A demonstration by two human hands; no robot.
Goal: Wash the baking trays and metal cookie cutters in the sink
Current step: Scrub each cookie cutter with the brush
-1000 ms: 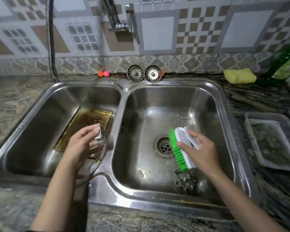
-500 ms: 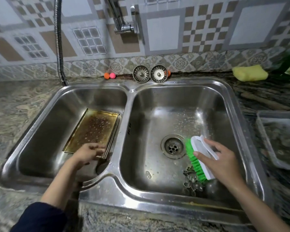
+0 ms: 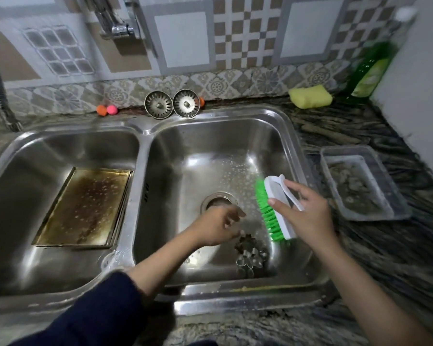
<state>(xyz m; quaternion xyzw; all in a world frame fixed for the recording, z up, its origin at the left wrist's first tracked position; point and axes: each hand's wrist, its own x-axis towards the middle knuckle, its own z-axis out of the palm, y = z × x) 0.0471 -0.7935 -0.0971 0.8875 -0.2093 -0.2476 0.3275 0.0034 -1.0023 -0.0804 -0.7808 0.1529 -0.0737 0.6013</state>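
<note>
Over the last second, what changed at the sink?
The left hand left the tray in the left basin and crossed to the right basin, now open above the cookie cutters. The right hand kept hold of the brush. Tray and cutters stayed put.

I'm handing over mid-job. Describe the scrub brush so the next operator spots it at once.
Find the double steel sink and look in its right basin. Above the drain, the right hand holds the scrub brush. Its white body and bright green bristles set it apart from the dull metal cookie cutters below.
</note>
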